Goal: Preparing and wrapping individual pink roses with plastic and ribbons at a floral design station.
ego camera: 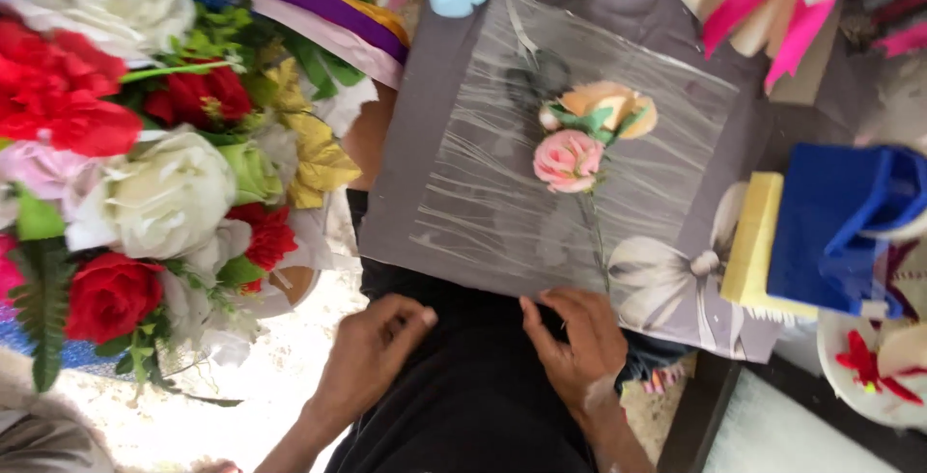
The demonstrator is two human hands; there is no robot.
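Grey sheet (425, 145) under clear film (502, 164) lies beyond both hands, bearing a pink rose (568, 160) and a peach bloom (608, 106) just above it. Left hand (372, 352), loosely curled and empty, rests near the sheet's edge; right hand (577, 338), fingers spread, touches that edge. Bouquet (145, 193) stands left of the left hand

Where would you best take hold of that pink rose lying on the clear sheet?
Probably by the thin stem below the pink rose, coming from the near edge by the right hand. The stem points toward that hand, and pinching it spares the soft petals.
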